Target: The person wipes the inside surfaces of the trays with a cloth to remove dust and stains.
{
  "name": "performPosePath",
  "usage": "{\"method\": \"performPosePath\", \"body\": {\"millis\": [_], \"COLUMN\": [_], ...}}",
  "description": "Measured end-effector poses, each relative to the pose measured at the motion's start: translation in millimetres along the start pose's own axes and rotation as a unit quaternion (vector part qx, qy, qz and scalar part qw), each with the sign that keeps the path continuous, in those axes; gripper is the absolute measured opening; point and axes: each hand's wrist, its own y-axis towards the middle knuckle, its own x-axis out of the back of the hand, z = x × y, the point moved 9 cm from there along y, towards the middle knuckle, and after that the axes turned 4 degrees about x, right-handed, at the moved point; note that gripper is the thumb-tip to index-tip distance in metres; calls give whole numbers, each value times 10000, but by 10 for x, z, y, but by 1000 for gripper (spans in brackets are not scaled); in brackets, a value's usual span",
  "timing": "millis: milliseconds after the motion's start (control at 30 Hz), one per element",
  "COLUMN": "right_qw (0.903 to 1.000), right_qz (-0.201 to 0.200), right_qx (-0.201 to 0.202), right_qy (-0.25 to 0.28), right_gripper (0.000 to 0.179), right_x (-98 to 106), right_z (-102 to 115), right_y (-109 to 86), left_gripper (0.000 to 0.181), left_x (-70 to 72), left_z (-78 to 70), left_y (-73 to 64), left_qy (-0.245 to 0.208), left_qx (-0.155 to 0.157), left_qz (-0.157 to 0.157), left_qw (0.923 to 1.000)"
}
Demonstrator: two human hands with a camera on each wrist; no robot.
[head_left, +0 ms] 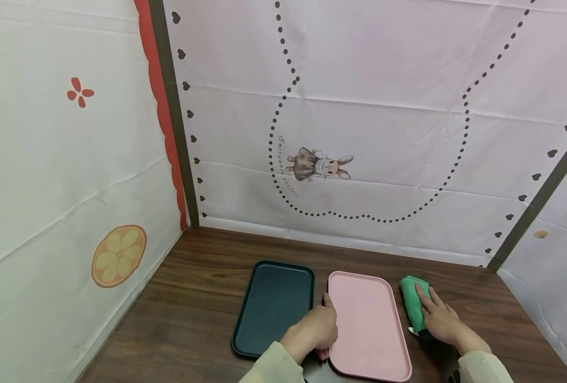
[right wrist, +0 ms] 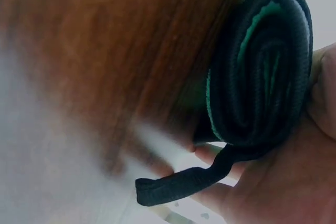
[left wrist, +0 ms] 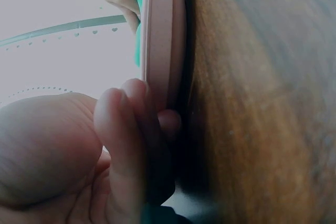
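My left hand (head_left: 314, 330) rests at the left rim of a pink rectangular tray (head_left: 372, 327). Its index finger points forward along that rim. Seen from the left wrist, the fingertips (left wrist: 136, 87) meet the side of the tray (left wrist: 160, 35), with one low near the table. On the right, my right hand (head_left: 443, 319) lies over a rolled green cloth (head_left: 413, 303), fingers spread across its top. From the right wrist view, the roll (right wrist: 260, 72) shows its coiled end with black edging, a dangling black strap (right wrist: 181, 184) and a white label.
A dark teal rectangular tray (head_left: 276, 306) lies left of the pink one, partly behind the left forearm. Both trays and the cloth are on a dark wooden table (head_left: 183, 308). Printed fabric walls (head_left: 374, 133) enclose the table at the back and both sides.
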Motion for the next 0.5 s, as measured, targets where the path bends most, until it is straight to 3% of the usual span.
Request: {"method": "performPosePath", "body": {"millis": [133, 267, 500], "right_qw": [9999, 9992, 9927], "right_qz": [-105, -170, -274], "right_qx": [-33, -357, -1167], "right_qy": [41, -88, -140], "right_gripper": [64, 60, 61], "right_x": [35, 102, 196], "right_z": [27, 147, 314], "right_y": [-40, -87, -181], "left_gripper": [74, 72, 68], "left_x": [-24, -32, 73], "left_z": [11, 59, 90], "left_y": [20, 22, -16], "left_qy": [33, 117, 169], "left_qx": [62, 204, 138], "left_qz": [140, 235, -107], "left_qw": [9999, 9994, 9997]}}
